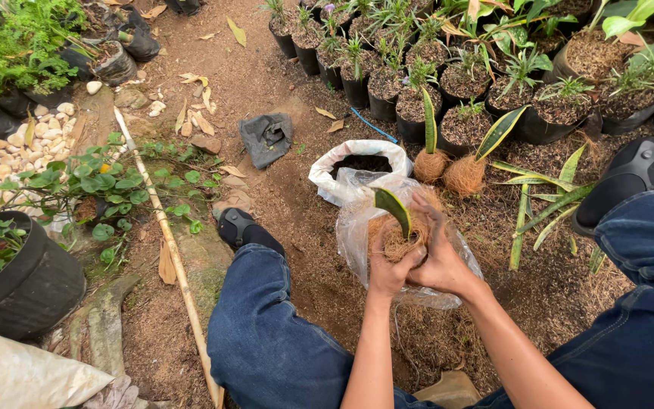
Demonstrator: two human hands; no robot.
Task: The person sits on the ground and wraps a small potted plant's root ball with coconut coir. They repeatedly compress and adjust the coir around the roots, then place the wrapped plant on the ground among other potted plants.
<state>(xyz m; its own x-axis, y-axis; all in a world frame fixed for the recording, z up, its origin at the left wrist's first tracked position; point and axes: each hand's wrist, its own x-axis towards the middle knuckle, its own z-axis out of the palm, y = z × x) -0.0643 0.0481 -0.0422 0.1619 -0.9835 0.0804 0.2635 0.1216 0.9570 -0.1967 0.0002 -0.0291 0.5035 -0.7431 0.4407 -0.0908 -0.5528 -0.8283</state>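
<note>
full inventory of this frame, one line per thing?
fibre ball with leaf cutting: 1, brown and green, in both hands over clear bag
clear plastic bag: 1, under the hands
white sack of dark soil: 1, behind the bag
wrapped cuttings: 2, upright by the pots
loose leaves: several, green-yellow, right ground
black nursery pots: many, top right
grey cloth: 1, on the dirt
bamboo stick: 1, left
large black pot: 1, lower left
left hand: gripping the ball
right hand: gripping the ball
</note>
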